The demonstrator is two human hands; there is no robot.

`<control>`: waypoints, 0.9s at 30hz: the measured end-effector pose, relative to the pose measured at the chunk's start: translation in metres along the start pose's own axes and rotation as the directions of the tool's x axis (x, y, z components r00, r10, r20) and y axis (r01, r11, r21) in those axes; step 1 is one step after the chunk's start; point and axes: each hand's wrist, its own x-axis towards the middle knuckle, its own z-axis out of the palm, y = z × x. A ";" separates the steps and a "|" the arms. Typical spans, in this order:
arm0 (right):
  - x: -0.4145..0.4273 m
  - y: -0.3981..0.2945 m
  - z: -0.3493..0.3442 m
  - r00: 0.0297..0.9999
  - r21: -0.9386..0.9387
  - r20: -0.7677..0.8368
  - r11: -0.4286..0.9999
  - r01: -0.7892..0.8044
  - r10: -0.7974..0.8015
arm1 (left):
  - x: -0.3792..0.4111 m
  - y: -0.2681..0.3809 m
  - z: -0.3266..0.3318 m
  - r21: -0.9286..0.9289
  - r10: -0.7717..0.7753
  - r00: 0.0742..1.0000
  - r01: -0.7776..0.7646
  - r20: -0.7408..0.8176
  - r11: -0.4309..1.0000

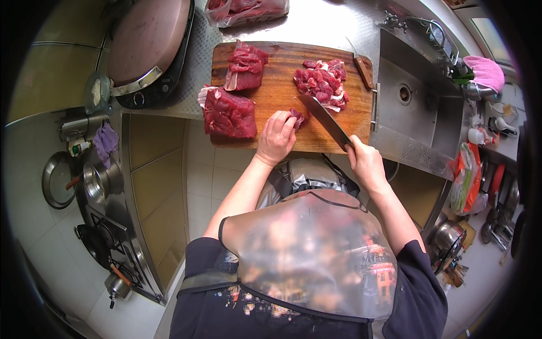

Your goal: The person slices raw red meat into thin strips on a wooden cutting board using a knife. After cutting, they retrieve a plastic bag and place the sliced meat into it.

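Note:
My right hand (365, 163) grips the handle of a cleaver (328, 122), its broad dark blade angled over the wooden cutting board (279, 95). My left hand (277, 134) presses a small piece of raw red meat (298, 119) against the board, just left of the blade. Beyond the blade lies a pile of cut meat chunks (320, 82) with white fat. Left of my left hand sits a large block of raw meat (230, 114), and behind it a second slab (246, 68) with folded slices on top. A small knife with a wooden handle (364, 73) rests at the board's right edge.
A steel sink (417, 97) adjoins the board's right side. More meat in a plastic bag (247, 10) lies on the metal counter behind. An electric griddle with a pink lid (148, 40) stands at the left. Pans and a stove (106, 231) are farther left.

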 end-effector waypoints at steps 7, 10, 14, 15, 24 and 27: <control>-0.003 -0.019 -0.008 0.993 0.007 0.115 1.000 0.023 -0.023 | -0.001 -0.004 0.005 -0.027 0.004 1.000 -0.003 0.024 1.000; 0.000 -0.021 -0.004 0.989 -0.022 0.150 1.000 -0.010 0.014 | 0.003 -0.003 0.003 -0.080 -0.014 1.000 0.015 0.021 0.997; 0.020 -0.035 0.006 0.985 -0.045 0.172 0.999 -0.004 0.011 | 0.006 -0.003 0.003 -0.124 -0.057 0.998 0.060 0.025 0.990; 0.029 -0.039 0.014 0.990 -0.033 0.138 0.999 0.017 -0.012 | 0.007 -0.003 0.002 -0.130 -0.066 0.997 0.069 0.027 0.989; 0.046 -0.036 0.043 0.991 0.017 -0.024 0.991 0.132 -0.132 | 0.010 -0.004 0.002 -0.114 -0.078 0.996 0.081 0.033 0.990; 0.012 -0.022 0.020 0.995 -0.030 0.090 0.998 0.056 -0.053 | 0.008 -0.003 0.001 -0.109 -0.060 0.997 0.064 0.040 0.992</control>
